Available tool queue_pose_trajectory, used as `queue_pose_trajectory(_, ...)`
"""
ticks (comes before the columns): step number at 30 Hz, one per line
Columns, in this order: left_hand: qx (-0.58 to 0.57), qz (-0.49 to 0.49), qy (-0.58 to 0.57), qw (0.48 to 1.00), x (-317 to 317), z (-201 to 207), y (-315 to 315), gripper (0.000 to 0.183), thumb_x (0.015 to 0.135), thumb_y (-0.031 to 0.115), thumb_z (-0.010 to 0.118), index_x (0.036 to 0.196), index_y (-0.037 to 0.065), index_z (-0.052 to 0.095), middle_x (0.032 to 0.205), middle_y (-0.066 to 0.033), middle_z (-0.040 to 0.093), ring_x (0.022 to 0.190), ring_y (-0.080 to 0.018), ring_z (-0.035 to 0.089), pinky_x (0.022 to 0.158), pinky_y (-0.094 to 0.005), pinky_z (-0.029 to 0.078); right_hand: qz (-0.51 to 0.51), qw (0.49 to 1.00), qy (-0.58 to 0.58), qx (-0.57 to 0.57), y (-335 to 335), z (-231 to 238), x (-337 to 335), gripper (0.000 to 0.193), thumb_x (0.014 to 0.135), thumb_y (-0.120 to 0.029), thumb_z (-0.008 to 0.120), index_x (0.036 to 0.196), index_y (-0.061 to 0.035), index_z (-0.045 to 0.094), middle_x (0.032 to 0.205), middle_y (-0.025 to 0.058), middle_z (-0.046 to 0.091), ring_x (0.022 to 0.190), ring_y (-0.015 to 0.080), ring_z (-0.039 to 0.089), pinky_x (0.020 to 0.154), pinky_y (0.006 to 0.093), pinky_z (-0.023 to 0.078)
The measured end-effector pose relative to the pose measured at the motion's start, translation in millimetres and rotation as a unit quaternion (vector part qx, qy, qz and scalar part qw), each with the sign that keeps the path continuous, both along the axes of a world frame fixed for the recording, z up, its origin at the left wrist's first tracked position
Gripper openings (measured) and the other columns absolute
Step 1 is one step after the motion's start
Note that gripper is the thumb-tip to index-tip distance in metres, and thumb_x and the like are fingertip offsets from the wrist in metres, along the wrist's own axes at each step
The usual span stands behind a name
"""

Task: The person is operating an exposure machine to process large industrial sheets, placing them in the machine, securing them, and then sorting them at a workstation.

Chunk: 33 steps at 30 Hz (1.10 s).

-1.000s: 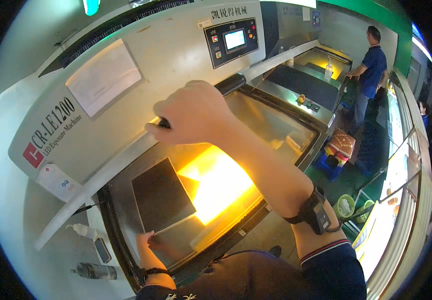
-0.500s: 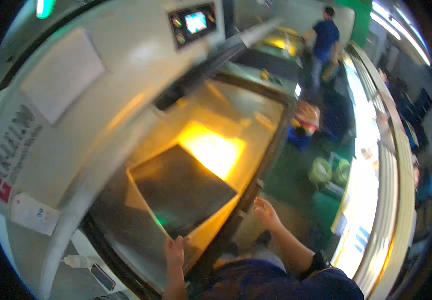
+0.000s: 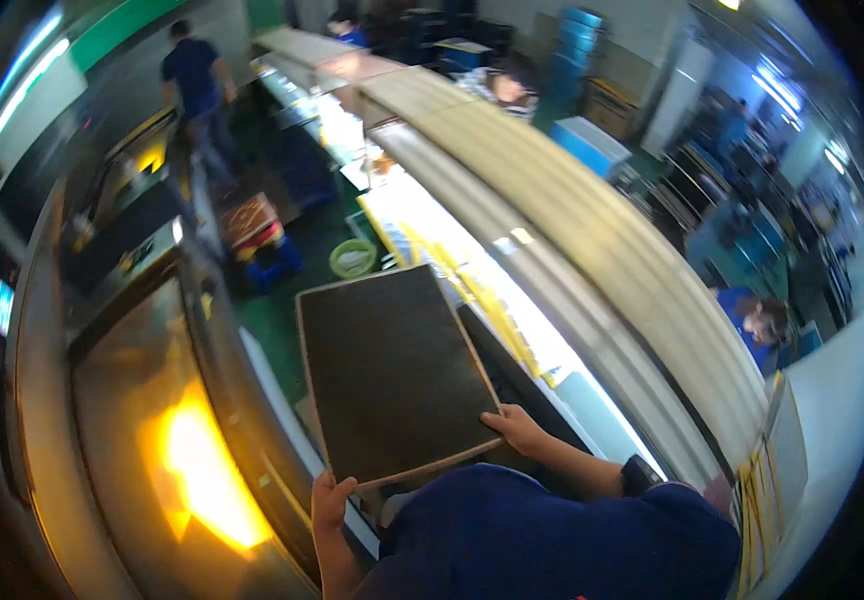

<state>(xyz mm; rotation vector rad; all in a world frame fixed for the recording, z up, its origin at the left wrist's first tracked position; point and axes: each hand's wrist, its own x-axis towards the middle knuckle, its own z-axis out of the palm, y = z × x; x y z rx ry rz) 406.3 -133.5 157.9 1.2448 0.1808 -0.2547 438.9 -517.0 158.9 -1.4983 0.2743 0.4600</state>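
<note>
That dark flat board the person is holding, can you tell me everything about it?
The board is a thin, flat rectangle with a dark, dull face and a pale tan edge, looking like coated sheet. It is held up level in the air, between the glowing machine bed and the long lit table. The left hand grips its near left corner; the right hand holds its near right corner.

Underside of the dark rectangular flat panel hidden from view. Fingers of the left hand and right hand partly concealed beneath the panel's near edge. Left forearm cut off by the lower edge. Small lit blue screen too blurred to read. Whole scene motion-blurred.
</note>
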Motion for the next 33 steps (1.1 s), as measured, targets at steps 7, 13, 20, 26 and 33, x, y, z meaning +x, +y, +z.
queue_pose_trajectory(7, 0.212, -0.207, -0.104, 0.949, 100.8, -34.5, -203.9, 0.055, 0.086, 0.012, 0.065, 0.137, 0.001, 0.045, 0.119, -0.0105, 0.061, 0.098, -0.0155, 0.060, 0.083, -0.0294, 0.050, -0.322, 0.941, 0.103, -0.030, -136.5, -57.4, -119.0, 0.043, 0.094, -0.038, 0.062, 0.100, 0.0046, 0.067, 0.088, 0.0075, 0.067, 0.075, 0.0134, 0.061, 0.066, 0.0292, 0.049)
queue_pose_trajectory(13, 0.289, -0.458, -0.166, 0.824, 107.5, -38.4, -294.0, 0.054, 0.086, 0.021, 0.068, 0.135, 0.005, 0.050, 0.125, -0.0153, 0.059, 0.107, -0.0253, 0.060, 0.093, -0.0353, 0.048, -0.451, 0.880, 0.126, 0.084, -151.6, -57.6, -143.5, 0.042, 0.097, -0.037, 0.055, 0.091, 0.0034, 0.063, 0.079, 0.0131, 0.068, 0.063, 0.0184, 0.063, 0.056, 0.0311, 0.049)
queue_pose_trajectory(20, 0.335, -0.609, -0.004, 0.719, 97.3, -114.7, -272.6, 0.056, 0.090, 0.028, 0.067, 0.133, -0.003, 0.050, 0.126, -0.0182, 0.060, 0.112, -0.0258, 0.060, 0.096, -0.0346, 0.046, -0.505, 0.861, 0.011, 0.067, -189.3, -93.5, -123.6, 0.041, 0.098, -0.035, 0.053, 0.089, 0.0036, 0.066, 0.081, 0.0138, 0.071, 0.066, 0.0174, 0.066, 0.060, 0.0271, 0.050)
queue_pose_trajectory(26, 0.296, -0.519, 0.111, 0.795, 130.6, -220.5, -134.9, 0.048, 0.092, 0.027, 0.063, 0.129, -0.002, 0.055, 0.115, -0.0140, 0.066, 0.100, -0.0190, 0.062, 0.092, -0.0309, 0.047, -0.462, 0.886, -0.035, 0.007, -167.7, -111.5, -124.6, 0.048, 0.097, -0.042, 0.052, 0.093, 0.0025, 0.069, 0.079, 0.0092, 0.071, 0.073, 0.0149, 0.065, 0.070, 0.0298, 0.050)
queue_pose_trajectory(33, 0.430, -0.505, 0.020, 0.748, 170.0, -192.6, -78.8, 0.038, 0.090, 0.028, 0.062, 0.114, -0.002, 0.065, 0.105, -0.0116, 0.071, 0.091, -0.0157, 0.063, 0.082, -0.0299, 0.050, -0.209, 0.972, -0.050, -0.096, -88.6, -103.7, -87.7, 0.033, 0.096, -0.035, 0.054, 0.101, -0.0060, 0.070, 0.088, 0.0062, 0.071, 0.081, 0.0156, 0.067, 0.078, 0.0307, 0.052)
